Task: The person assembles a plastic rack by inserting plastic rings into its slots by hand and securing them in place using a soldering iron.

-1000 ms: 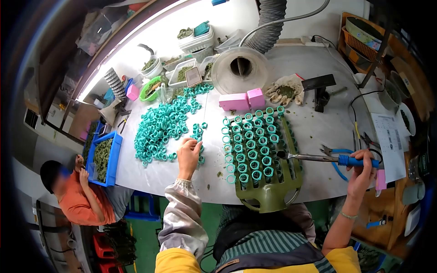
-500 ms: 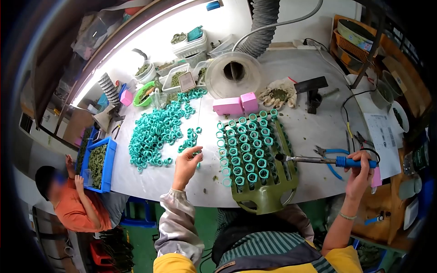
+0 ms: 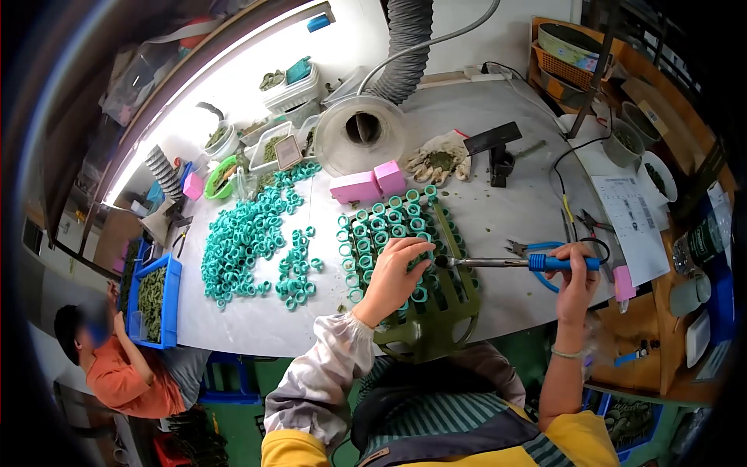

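Observation:
My right hand (image 3: 574, 284) is wrapped round the blue handle of a soldering iron (image 3: 498, 263), whose metal shaft points left across the rack. My left hand (image 3: 394, 282) is over the rack, its thumb and fingers brought together close to the iron's dark tip; anything between them is too small to make out. Below, an olive-green rack (image 3: 424, 331) carries rows of teal rings (image 3: 395, 202), partly hidden by my left hand and wrist. Left of the rack lies a big pile of loose teal rings (image 3: 241, 241), with a smaller cluster (image 3: 296, 268) beside it.
Pink blocks (image 3: 366, 185), a clear round hood (image 3: 362, 136) on a grey hose and a glove (image 3: 440, 159) are behind the rack. Blue-handled pliers (image 3: 537, 247) lie near the iron. At the left a co-worker (image 3: 128, 366) sits by a blue bin (image 3: 175, 307).
My left hand has moved right, from beside the loose rings to over the rack near the iron's tip. The right hand still holds the iron. The whole view has shifted slightly.

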Demonstrator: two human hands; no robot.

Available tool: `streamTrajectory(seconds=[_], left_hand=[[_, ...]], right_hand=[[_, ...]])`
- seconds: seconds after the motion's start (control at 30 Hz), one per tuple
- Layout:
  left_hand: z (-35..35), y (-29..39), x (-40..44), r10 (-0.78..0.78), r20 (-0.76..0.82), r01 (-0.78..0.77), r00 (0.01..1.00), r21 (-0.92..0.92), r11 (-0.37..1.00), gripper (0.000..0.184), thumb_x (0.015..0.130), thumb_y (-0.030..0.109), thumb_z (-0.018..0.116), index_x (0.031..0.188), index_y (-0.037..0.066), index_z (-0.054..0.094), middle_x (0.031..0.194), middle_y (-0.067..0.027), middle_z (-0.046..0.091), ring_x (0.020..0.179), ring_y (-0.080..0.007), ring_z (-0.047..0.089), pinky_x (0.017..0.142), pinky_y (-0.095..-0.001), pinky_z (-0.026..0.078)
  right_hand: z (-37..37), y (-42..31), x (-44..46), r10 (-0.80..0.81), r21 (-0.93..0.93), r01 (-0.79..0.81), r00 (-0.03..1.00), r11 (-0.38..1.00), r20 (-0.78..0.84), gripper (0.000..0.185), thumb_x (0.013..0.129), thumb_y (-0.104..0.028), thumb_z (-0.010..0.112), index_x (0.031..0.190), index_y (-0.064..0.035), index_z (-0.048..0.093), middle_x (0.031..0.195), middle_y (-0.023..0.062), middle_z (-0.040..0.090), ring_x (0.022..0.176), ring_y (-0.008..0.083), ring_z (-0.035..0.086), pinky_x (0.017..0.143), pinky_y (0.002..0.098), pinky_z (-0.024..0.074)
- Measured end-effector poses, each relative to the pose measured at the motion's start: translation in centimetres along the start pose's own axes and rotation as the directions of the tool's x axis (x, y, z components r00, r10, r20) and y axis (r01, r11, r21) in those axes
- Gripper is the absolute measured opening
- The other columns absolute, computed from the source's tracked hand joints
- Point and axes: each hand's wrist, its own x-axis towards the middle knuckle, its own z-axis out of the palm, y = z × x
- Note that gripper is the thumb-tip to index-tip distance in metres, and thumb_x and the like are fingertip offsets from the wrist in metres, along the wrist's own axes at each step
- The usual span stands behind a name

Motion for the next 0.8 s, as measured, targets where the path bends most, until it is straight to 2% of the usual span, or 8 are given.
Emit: streamTrajectory(seconds=[0.37,0.43,0.5,0.53,0.57,0.63,0.7,0.8], left_hand=[[0.8,-0.1,0.7,0.025,0.047,-0.027,0.999,0.04,0.999,0.029,0.081,0.002,0.072,0.11,0.006,0.071,0.114,-0.0096,0.069,0.106,-0.0305,0.06,0.092,-0.0399,0.049],[0.3,-0.5,0.9,0.11,0.027,-0.111,0.994,0.029,0.993,0.029,0.084,0.003,0.071,0.112,0.006,0.069,0.112,-0.01,0.067,0.101,-0.0299,0.061,0.088,-0.038,0.051],[-2.0,-0.7,1.0,-0.127,-0.028,0.119,0.992,-0.197,0.973,0.025,0.084,0.0,0.069,0.108,0.005,0.068,0.104,-0.0114,0.066,0.103,-0.0291,0.06,0.087,-0.0386,0.051],[-2.9,-3.5,0.5,-0.097,-0.197,0.064,0.975,-0.168,0.984,0.02,0.086,-0.001,0.067,0.105,0.005,0.067,0.099,-0.0116,0.064,0.094,-0.0265,0.062,0.08,-0.0344,0.052],[-4.5,-5.3,-0.3,-0.244,-0.285,0.179,0.927,-0.236,0.955,0.016,0.086,-0.002,0.065,0.101,0.004,0.067,0.098,-0.0126,0.065,0.086,-0.0256,0.064,0.075,-0.0316,0.053],[-8.5,-9.8,-2.7,-0.313,-0.353,0.366,0.882,0.094,0.926,0.013,0.084,-0.004,0.063,0.094,0.004,0.066,0.093,-0.013,0.064,0.084,-0.0288,0.065,0.075,-0.0355,0.053],[-11.2,-13.7,-6.3,-0.304,-0.287,0.408,0.908,0.452,0.793,0.018,0.076,0.0,0.067,0.091,0.009,0.069,0.087,-0.0134,0.06,0.088,-0.0355,0.059,0.078,-0.044,0.048],[-11.6,-15.3,-8.4,-0.445,-0.218,0.493,0.869,0.471,0.732,0.016,0.075,0.007,0.074,0.091,0.009,0.071,0.088,-0.0126,0.06,0.091,-0.0342,0.058,0.082,-0.0428,0.047]], right_hand=[[-0.6,-0.9,0.1,-0.033,-0.016,0.034,0.999,0.999,0.018,0.022,0.099,-0.013,0.051,0.081,-0.0015,0.059,0.083,0.0084,0.064,0.064,0.0136,0.058,0.05,0.0261,0.0456],[-1.0,-1.2,0.3,-0.059,-0.01,0.059,0.998,0.998,-0.003,0.023,0.098,-0.014,0.051,0.079,-0.0017,0.058,0.083,0.0079,0.062,0.068,0.0141,0.059,0.049,0.0259,0.0452],[-0.8,-1.6,0.3,-0.026,0.021,0.027,0.998,0.999,-0.064,0.024,0.098,-0.015,0.052,0.077,-0.0026,0.057,0.081,0.0069,0.061,0.074,0.015,0.06,0.048,0.0258,0.0448],[-1.1,-1.4,0.3,-0.006,0.014,0.007,0.997,1.0,-0.073,0.024,0.097,-0.017,0.053,0.076,-0.0043,0.056,0.08,0.0055,0.059,0.077,0.0158,0.061,0.047,0.0258,0.0446],[-1.5,-1.2,0.3,-0.004,0.007,0.005,0.998,1.0,-0.059,0.024,0.097,-0.019,0.053,0.077,-0.0051,0.057,0.081,0.0052,0.059,0.078,0.0152,0.061,0.046,0.0252,0.0441],[-2.0,-0.8,0.2,0.0,-0.008,0.0,0.999,1.0,-0.032,0.025,0.098,-0.023,0.053,0.08,-0.0067,0.057,0.083,0.0046,0.058,0.081,0.0141,0.06,0.046,0.0241,0.043],[-1.9,-0.9,0.2,-0.013,-0.011,0.013,1.0,1.0,-0.023,0.024,0.098,-0.023,0.053,0.079,-0.0073,0.057,0.084,0.0041,0.058,0.081,0.0138,0.06,0.046,0.0239,0.0429],[-1.3,-1.4,0.1,-0.016,-0.022,0.014,0.998,1.0,-0.053,0.024,0.097,-0.021,0.053,0.077,-0.0069,0.057,0.081,0.0041,0.058,0.079,0.0142,0.061,0.045,0.0245,0.0435]])
